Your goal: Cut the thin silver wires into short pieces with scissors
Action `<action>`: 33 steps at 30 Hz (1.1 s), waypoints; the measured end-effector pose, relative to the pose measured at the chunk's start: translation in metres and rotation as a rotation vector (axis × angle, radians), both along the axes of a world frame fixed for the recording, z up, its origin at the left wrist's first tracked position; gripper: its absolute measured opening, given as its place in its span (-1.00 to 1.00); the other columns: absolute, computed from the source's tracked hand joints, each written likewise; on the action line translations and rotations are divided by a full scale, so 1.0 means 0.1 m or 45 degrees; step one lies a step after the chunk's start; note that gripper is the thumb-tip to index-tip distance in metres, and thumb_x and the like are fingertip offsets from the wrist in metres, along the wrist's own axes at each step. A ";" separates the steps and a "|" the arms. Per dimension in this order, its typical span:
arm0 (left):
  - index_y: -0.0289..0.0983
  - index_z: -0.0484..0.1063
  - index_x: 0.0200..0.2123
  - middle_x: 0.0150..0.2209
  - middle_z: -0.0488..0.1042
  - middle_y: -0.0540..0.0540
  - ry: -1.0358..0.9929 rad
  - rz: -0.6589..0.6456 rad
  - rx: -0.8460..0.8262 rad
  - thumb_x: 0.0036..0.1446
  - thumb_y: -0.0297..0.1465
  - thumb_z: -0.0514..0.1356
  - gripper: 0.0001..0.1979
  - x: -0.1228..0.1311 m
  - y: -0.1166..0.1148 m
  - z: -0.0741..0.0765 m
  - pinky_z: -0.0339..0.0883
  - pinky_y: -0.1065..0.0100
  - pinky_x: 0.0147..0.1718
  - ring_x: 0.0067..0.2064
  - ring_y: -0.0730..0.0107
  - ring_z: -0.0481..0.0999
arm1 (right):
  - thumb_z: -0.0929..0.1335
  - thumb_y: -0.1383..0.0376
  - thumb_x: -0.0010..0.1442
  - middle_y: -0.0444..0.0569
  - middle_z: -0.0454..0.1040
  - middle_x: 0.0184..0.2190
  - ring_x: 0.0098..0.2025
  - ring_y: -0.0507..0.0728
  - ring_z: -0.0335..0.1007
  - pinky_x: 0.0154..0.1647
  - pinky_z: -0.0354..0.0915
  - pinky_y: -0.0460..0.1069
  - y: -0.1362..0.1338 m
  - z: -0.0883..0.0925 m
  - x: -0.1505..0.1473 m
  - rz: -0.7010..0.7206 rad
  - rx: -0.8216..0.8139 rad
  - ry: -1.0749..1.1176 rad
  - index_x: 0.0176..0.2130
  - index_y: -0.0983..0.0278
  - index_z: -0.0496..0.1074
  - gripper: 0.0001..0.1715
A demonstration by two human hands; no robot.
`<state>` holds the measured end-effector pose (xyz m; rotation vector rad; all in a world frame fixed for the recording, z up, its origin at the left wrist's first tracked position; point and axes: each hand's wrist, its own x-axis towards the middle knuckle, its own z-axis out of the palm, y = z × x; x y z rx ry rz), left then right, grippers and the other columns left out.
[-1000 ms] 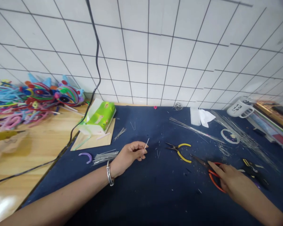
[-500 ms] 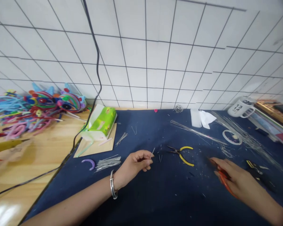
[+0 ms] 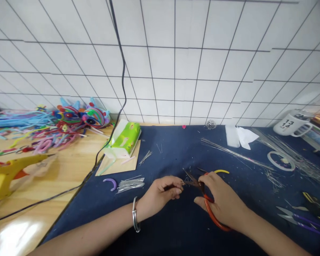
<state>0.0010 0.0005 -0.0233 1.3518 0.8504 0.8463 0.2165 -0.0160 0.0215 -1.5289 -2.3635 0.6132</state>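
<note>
My left hand point(image 3: 165, 191), with a silver bangle at the wrist, is closed in a pinch on a short piece of wire that barely shows at the fingertips. In my right hand point(image 3: 224, 197) are scissors point(image 3: 210, 208) with orange handles and dark, rusty-looking blades. Their blades are spread, and the tips reach my left fingertips. Yellow-handled pliers point(image 3: 222, 171) lie behind the right hand, mostly hidden by it. Left of my left hand is a pile of short cut wires point(image 3: 130, 184), beside a purple curved piece point(image 3: 110, 184).
A green tissue pack point(image 3: 125, 138) sits on a board at the left. A yellow glue gun point(image 3: 13, 170) and colourful pipe cleaners point(image 3: 42, 131) lie on the wooden surface. Long wires point(image 3: 236, 153), a tape ring point(image 3: 281, 161), purple-handled scissors point(image 3: 301, 220) and a white mug point(image 3: 292, 124) are at right.
My right hand has come leftward with the scissors, bringing their spread blades to my left fingertips and covering most of the pliers. The view has turned slightly left.
</note>
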 end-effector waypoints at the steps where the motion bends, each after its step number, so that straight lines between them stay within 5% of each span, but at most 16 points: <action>1: -0.36 0.40 -0.33 -0.33 0.38 -0.09 0.002 -0.004 0.026 0.03 -0.43 0.16 -0.87 0.00 0.00 -0.01 0.30 0.41 -0.44 -0.44 0.53 0.38 | 0.30 0.11 0.06 0.00 0.23 -0.26 -0.24 0.15 0.19 -0.26 0.19 0.05 0.00 -0.02 0.01 -0.002 -0.003 0.004 -0.17 0.24 0.22 -0.63; 33: -0.31 0.45 -0.26 -0.28 0.40 -0.13 0.192 -0.137 0.179 0.08 -0.36 0.11 -0.80 0.03 -0.01 -0.01 0.34 0.40 -0.39 -0.41 0.48 0.40 | 0.31 0.13 0.06 -0.03 0.28 -0.33 -0.30 0.12 0.22 -0.28 0.19 0.03 0.00 -0.10 0.04 0.079 0.003 0.089 -0.22 0.27 0.29 -0.68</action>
